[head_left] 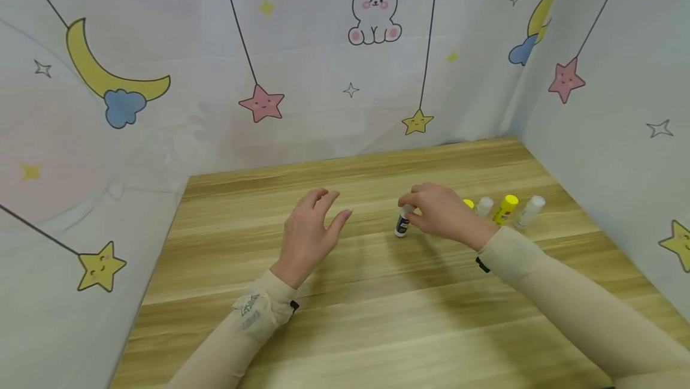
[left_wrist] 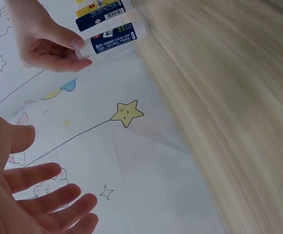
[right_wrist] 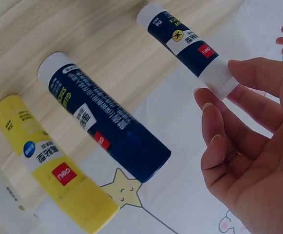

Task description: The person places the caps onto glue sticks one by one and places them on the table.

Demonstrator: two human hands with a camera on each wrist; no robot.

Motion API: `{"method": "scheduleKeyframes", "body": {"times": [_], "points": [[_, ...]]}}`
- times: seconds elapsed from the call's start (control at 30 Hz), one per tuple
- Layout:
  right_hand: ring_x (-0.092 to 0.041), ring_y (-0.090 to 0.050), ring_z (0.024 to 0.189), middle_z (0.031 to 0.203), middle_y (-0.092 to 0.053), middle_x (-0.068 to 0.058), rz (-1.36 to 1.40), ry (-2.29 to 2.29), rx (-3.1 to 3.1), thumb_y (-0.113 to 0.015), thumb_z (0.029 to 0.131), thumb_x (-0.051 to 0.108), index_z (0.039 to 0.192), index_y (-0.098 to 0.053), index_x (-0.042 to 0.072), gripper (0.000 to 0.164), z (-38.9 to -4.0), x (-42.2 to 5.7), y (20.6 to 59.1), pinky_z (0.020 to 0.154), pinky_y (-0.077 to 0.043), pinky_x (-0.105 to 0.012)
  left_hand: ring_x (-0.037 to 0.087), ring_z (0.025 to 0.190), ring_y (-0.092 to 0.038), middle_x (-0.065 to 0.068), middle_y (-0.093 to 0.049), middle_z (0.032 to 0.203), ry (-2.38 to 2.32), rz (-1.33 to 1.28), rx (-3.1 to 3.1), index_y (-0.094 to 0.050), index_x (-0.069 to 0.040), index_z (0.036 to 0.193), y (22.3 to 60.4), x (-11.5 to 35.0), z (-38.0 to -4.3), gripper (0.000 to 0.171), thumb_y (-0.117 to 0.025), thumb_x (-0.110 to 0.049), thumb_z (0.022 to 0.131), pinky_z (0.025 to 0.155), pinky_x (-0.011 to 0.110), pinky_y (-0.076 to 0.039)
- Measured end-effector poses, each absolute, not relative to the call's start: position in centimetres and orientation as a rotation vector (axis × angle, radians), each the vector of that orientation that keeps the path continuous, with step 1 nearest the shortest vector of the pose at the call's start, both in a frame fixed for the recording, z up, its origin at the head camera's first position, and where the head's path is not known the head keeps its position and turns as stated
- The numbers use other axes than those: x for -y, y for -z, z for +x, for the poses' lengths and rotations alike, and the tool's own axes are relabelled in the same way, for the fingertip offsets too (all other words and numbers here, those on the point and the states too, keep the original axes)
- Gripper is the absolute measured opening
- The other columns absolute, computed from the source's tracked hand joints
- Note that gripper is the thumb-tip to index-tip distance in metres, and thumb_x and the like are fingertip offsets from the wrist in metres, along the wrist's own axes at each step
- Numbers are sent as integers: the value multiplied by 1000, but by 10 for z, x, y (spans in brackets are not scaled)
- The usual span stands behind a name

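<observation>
My right hand [head_left: 438,212] pinches a glue stick [head_left: 402,225] by its whitish cap, between thumb and fingers. This stick has a navy label and a white base, which sits at the tabletop [head_left: 345,323]. In the right wrist view, a navy-capped glue stick [right_wrist: 102,117] stands beside it, then a yellow glue stick [right_wrist: 53,161] and a pale one [right_wrist: 5,195]. My left hand [head_left: 309,233] hovers left of the held stick, fingers spread and slightly bent, with nothing in it.
Right of my right hand is a row with a white-capped glue stick [head_left: 485,205], a yellow glue stick [head_left: 505,209] and a pale glue stick [head_left: 530,211]; my hand partly hides the row. A patterned white curtain [head_left: 323,65] borders the table's back and sides.
</observation>
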State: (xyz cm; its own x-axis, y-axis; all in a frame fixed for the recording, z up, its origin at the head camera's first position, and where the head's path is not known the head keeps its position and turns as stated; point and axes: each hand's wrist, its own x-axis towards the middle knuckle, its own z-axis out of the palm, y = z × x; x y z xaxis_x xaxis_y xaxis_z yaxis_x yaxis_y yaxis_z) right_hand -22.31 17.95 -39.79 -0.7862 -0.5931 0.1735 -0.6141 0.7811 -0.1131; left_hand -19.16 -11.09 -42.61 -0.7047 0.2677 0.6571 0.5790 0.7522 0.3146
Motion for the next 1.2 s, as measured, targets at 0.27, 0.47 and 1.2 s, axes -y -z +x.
{"method": "scheduleKeyframes", "body": {"times": [0.27, 0.47, 1.2], "points": [[-17, -59, 80, 94, -66, 0, 949, -188, 2850, -79, 88, 19, 110, -77, 13, 23, -223, -195, 399, 62, -50, -32, 29, 107, -63, 11, -64, 119, 698, -638, 2322, -68, -7, 124, 426, 111, -192, 41, -70, -36, 96, 83, 45, -55], [-19, -58, 80, 92, -67, 0, 941, -165, 2848, -80, 87, 19, 108, -78, 13, 22, -223, -202, 402, 63, -50, -34, 29, 106, -63, 11, -64, 118, 688, -645, 2304, -69, -7, 123, 427, 111, -191, 40, -72, -35, 95, 83, 45, -55], [-20, -60, 81, 101, -66, -4, 944, -194, 2795, -76, 91, 30, 115, -76, 16, 28, -224, -202, 393, 64, -51, -37, 38, 104, -64, 19, -65, 118, 631, -581, 2358, -69, -5, 123, 424, 120, -203, 42, -73, -33, 94, 84, 57, -52]]}}
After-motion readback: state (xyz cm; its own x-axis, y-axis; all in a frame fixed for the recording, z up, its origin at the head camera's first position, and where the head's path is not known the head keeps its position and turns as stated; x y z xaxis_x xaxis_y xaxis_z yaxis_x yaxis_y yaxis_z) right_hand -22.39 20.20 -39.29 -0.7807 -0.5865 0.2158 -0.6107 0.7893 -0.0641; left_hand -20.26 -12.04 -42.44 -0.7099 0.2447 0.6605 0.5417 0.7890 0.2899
